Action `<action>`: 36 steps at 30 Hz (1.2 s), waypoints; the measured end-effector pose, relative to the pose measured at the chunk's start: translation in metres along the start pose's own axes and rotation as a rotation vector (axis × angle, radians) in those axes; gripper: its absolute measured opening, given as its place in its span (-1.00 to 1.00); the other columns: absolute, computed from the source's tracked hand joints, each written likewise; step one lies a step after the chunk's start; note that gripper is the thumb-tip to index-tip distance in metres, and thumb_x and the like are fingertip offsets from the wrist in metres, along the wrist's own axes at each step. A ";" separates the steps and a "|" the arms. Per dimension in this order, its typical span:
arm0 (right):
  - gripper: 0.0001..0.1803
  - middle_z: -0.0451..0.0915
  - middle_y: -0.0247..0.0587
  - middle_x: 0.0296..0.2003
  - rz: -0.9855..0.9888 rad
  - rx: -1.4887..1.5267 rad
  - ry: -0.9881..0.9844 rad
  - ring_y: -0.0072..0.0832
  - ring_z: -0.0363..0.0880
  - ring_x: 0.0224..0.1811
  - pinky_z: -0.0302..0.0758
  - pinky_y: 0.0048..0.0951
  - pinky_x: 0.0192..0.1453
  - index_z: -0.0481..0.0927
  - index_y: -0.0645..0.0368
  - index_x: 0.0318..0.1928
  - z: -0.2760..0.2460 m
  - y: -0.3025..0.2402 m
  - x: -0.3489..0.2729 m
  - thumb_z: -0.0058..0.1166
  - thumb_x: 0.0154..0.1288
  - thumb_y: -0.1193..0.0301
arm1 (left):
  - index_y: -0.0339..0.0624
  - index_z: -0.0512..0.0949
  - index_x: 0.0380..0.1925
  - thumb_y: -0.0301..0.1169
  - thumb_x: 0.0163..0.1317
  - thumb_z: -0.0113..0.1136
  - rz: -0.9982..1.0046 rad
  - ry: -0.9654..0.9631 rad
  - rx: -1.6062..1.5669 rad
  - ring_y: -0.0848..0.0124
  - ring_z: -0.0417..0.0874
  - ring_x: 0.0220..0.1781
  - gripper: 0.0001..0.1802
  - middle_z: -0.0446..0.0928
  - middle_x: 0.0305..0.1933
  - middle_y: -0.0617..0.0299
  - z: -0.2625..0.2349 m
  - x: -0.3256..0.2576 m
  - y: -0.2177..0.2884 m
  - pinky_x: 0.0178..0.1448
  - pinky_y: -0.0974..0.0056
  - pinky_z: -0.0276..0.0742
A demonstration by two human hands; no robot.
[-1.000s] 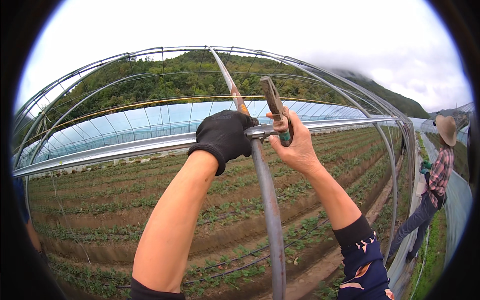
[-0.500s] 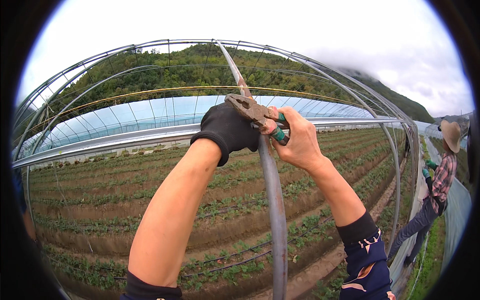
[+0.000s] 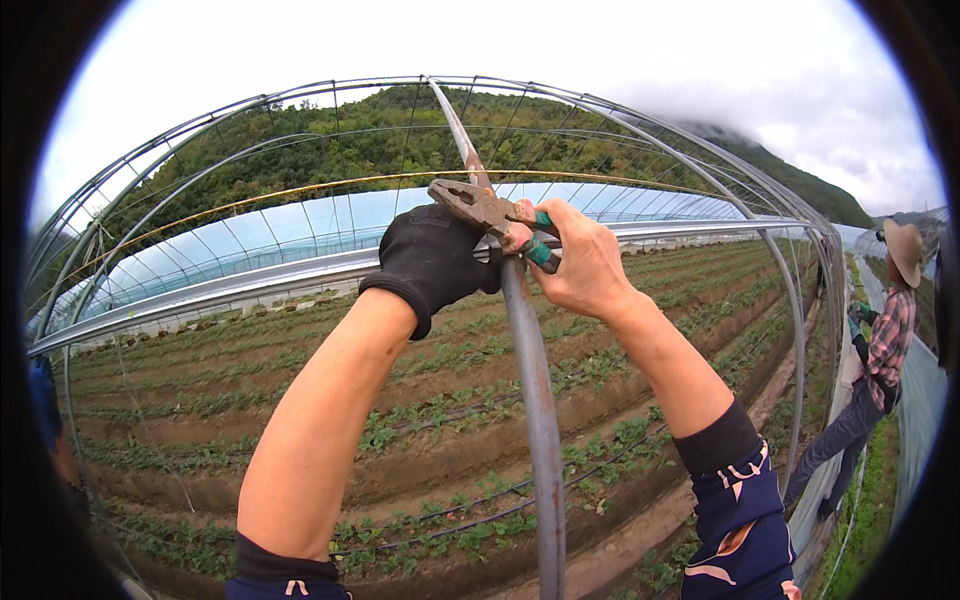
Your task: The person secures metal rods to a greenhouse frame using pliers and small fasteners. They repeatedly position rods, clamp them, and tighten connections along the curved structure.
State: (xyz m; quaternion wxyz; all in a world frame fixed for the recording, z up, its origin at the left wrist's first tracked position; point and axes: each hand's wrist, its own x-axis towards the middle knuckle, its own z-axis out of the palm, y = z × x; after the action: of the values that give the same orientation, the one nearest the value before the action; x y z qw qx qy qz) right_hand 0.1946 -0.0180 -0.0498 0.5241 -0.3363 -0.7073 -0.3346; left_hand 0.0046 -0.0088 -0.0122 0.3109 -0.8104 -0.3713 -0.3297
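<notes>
R hand point(image 3: 585, 258), bare, is grasping the pliers point(image 3: 485, 208) by their green-&-red handles, fingers bending round the grips; the worn, rusty metal head is pointing up-left & sitting in front of the top of the L hand point(image 3: 435, 260). Can't tell if the pliers' head is touching the glove. L hand is wearing a black knit glove & reaching up to where the horiz. metal rail point(image 3: 220, 287) is meeting the upright pipe point(image 3: 540, 420); its fingertips are mostly hiding on the far side, so can't tell whether they're clenching or just resting there. Pliers are hanging approx. at that crossing, in front of the pipe. Pipe is running from the bottom edge up btwn both forearms to the top of the frame, showing rust patches nr the hands. R forearm is coming out of a navy patterned sleeve point(image 3: 740, 530). Beyond, curved hoops point(image 3: 790, 330) are arching over crop rows point(image 3: 400, 440) growing in brown soil, w/ pale-blue film point(image 3: 240, 240) stretching behind & a wooded hill point(image 3: 560, 130) rising in bkgd under cloud. Far R, a co-worker point(image 3: 885, 340) in a brimmed hat, plaid shirt & green gloves is standing alongside the structure.
</notes>
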 end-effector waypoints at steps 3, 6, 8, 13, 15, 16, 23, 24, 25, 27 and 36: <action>-0.57 0.58 0.06 -0.31 0.008 0.018 0.000 0.07 0.58 -0.26 0.49 -0.15 -0.24 0.45 0.17 -0.12 -0.003 0.000 -0.001 0.28 -0.06 0.48 | 0.06 0.64 -0.19 0.14 -0.09 0.30 0.061 0.036 0.058 0.16 0.66 -0.15 -0.46 0.65 -0.22 0.16 -0.004 -0.006 0.000 -0.10 0.11 0.57; -0.56 0.58 0.06 -0.32 0.015 0.008 -0.018 0.06 0.59 -0.25 0.50 -0.16 -0.23 0.44 0.17 -0.11 -0.006 0.000 -0.001 0.28 -0.07 0.49 | -0.03 0.63 -0.27 0.28 -0.08 0.25 0.083 0.060 0.162 0.17 0.68 -0.23 -0.37 0.64 -0.34 0.12 -0.005 -0.009 0.000 -0.15 0.11 0.56; -0.54 0.58 0.04 -0.32 0.004 0.031 -0.016 0.04 0.59 -0.24 0.50 -0.18 -0.20 0.44 0.17 -0.10 -0.003 0.002 0.001 0.30 -0.08 0.50 | -0.08 0.63 -0.32 0.31 -0.09 0.24 -0.023 -0.098 0.252 0.19 0.68 -0.27 -0.34 0.63 -0.39 0.08 -0.017 -0.010 0.008 -0.17 0.12 0.56; -0.51 0.57 0.04 -0.30 0.002 0.007 -0.016 0.03 0.59 -0.22 0.50 -0.19 -0.18 0.44 0.18 -0.08 -0.006 0.003 0.000 0.32 -0.09 0.49 | -0.07 0.63 -0.37 0.26 -0.12 0.30 0.133 0.245 0.237 0.23 0.66 -0.39 -0.39 0.59 -0.50 0.14 -0.002 -0.018 0.005 -0.31 0.19 0.52; -0.50 0.57 0.05 -0.30 -0.001 0.002 -0.023 0.03 0.59 -0.22 0.50 -0.19 -0.18 0.44 0.18 -0.08 -0.004 0.003 0.002 0.32 -0.09 0.48 | -0.05 0.63 -0.41 0.23 -0.15 0.34 0.215 0.460 0.298 0.28 0.64 -0.44 -0.42 0.59 -0.50 0.18 0.001 -0.023 0.007 -0.36 0.22 0.48; -0.50 0.57 0.05 -0.30 -0.003 -0.007 -0.023 0.02 0.59 -0.23 0.50 -0.19 -0.18 0.43 0.18 -0.07 -0.004 0.004 0.003 0.33 -0.09 0.48 | -0.04 0.63 -0.43 0.22 -0.16 0.35 0.260 0.568 0.325 0.30 0.63 -0.46 -0.44 0.58 -0.49 0.20 0.003 -0.026 0.009 -0.39 0.24 0.46; -0.49 0.58 0.05 -0.29 -0.010 -0.015 -0.023 0.01 0.59 -0.22 0.50 -0.19 -0.17 0.44 0.18 -0.06 -0.001 0.004 0.002 0.32 -0.09 0.48 | 0.14 0.54 -0.65 0.02 0.04 0.28 0.379 0.574 0.455 0.45 0.42 -0.69 -0.69 0.33 -0.66 0.39 0.013 -0.048 0.006 -0.60 0.27 0.22; -0.53 0.58 0.02 -0.30 -0.020 -0.011 -0.017 0.00 0.60 -0.23 0.50 -0.16 -0.18 0.44 0.17 -0.08 0.003 0.003 0.003 0.30 -0.07 0.46 | 0.18 0.58 -0.61 -0.02 0.07 0.28 0.361 0.523 0.462 0.46 0.38 -0.71 -0.76 0.28 -0.70 0.39 0.015 -0.059 0.002 -0.62 0.28 0.18; -0.57 0.58 0.00 -0.31 -0.025 -0.022 -0.014 0.00 0.60 -0.25 0.51 -0.13 -0.20 0.45 0.16 -0.11 0.003 0.002 0.003 0.27 -0.05 0.44 | 0.24 0.61 -0.57 -0.05 0.07 0.29 0.362 0.528 0.437 0.45 0.32 -0.74 -0.83 0.23 -0.73 0.40 0.012 -0.073 0.006 -0.63 0.27 0.13; -0.60 0.59 -0.03 -0.32 -0.027 -0.033 -0.002 -0.01 0.60 -0.26 0.51 -0.10 -0.21 0.45 0.15 -0.13 0.000 0.002 0.003 0.25 -0.03 0.42 | 0.27 0.64 -0.51 -0.17 0.07 0.28 0.380 0.466 0.369 0.45 0.33 -0.74 -0.95 0.23 -0.73 0.39 -0.021 -0.110 0.019 -0.67 0.27 0.12; -0.57 0.61 -0.02 -0.31 -0.010 0.017 -0.032 -0.07 0.63 -0.22 0.52 -0.20 -0.14 0.45 0.15 -0.10 -0.008 0.006 0.003 0.28 -0.03 0.44 | 0.00 0.63 -0.09 0.08 0.04 0.35 0.056 -0.422 -0.334 0.28 0.55 -0.61 -0.47 0.53 -0.62 0.27 -0.036 -0.265 0.024 -0.49 0.28 0.42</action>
State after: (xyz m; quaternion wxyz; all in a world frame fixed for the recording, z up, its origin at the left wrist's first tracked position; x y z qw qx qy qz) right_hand 0.2032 -0.0209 -0.0440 0.5140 -0.3336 -0.7201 -0.3255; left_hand -0.1215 -0.1533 -0.2000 0.0978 -0.9112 -0.3458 -0.2016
